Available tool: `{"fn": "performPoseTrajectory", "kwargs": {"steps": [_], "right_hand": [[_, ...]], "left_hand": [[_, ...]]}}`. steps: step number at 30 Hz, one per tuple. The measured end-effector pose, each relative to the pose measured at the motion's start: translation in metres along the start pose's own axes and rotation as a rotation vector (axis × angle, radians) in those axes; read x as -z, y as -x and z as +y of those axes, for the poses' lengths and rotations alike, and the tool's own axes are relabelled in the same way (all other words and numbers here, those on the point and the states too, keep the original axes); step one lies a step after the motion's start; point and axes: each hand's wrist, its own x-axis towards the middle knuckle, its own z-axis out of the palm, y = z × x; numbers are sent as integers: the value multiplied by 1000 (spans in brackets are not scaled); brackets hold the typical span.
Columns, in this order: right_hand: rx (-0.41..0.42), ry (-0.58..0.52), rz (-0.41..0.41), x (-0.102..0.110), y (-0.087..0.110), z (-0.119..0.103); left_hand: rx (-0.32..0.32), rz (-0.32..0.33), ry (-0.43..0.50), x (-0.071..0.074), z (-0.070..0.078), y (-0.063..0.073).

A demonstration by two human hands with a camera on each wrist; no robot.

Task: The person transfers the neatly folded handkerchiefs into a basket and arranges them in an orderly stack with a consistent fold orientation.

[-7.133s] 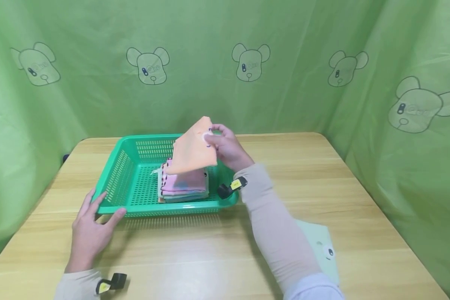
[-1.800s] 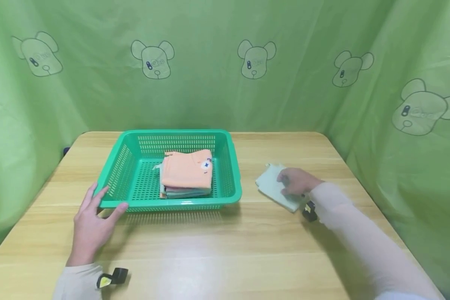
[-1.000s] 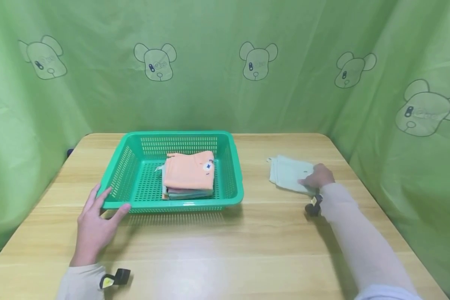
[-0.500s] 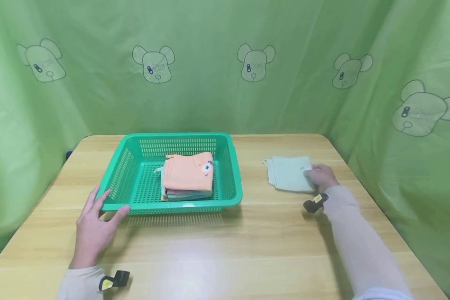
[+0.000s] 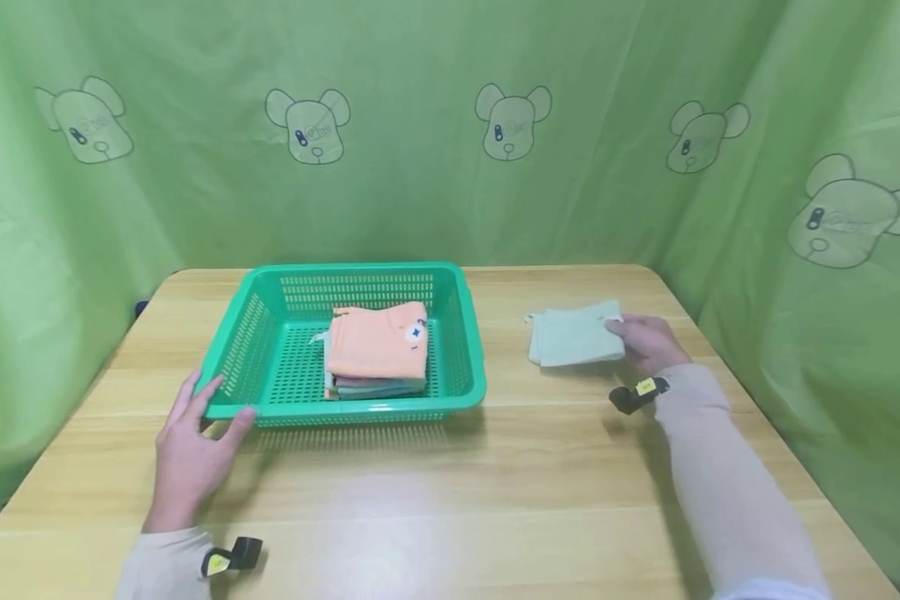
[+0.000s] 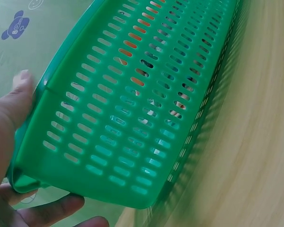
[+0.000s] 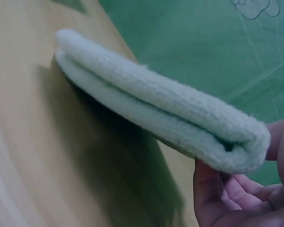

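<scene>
My right hand (image 5: 648, 342) pinches the right edge of a folded pale green towel (image 5: 577, 335), thumb on top and fingers beneath. In the right wrist view the folded towel (image 7: 161, 104) is raised off the table, with a shadow under it. My left hand (image 5: 191, 458) grips the near left corner of a green plastic basket (image 5: 367, 408); in the left wrist view the thumb and fingers lie around the corner of the basket (image 6: 85, 179). Inside the basket, right of its middle, sits a stack of folded towels with a peach towel (image 5: 375, 346) on top.
The wooden table (image 5: 420, 517) carries the basket left of centre. Green curtains (image 5: 412, 200) printed with bear heads hang behind and at both sides. A black wrist camera (image 5: 637, 396) sits on the right sleeve, another on the left.
The peach towel was laid on the stack in the basket. My right hand moved to the pale green towel, turned it straight, took its right edge and raised it. The left hand stayed put.
</scene>
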Motion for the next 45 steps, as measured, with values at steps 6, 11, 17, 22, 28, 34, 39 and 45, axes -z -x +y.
{"fn": "performPoseTrajectory", "kwargs": {"steps": [6, 11, 17, 22, 28, 34, 39, 45], "right_hand": [[47, 14, 2, -10, 8, -13], [70, -101, -6, -19, 13, -26], [75, -116, 7, -27, 17, -40], [95, -152, 17, -33, 21, -50], [158, -226, 12, -42, 24, -61], [204, -268, 5, -50, 26, -69], [215, -285, 4, -53, 29, -76], [211, -295, 3, -57, 33, -85]], "left_hand": [[-10, 29, 13, -2, 1, 0], [10, 21, 18, -1, 2, -1], [15, 22, 27, -2, 3, 0], [17, 18, 22, -2, 2, -1], [8, 16, 32, -1, 2, -1], [1, 26, 41, -2, 1, -2], [4, 23, 44, -2, 1, -1], [13, 15, 37, -2, 1, -2]]}}
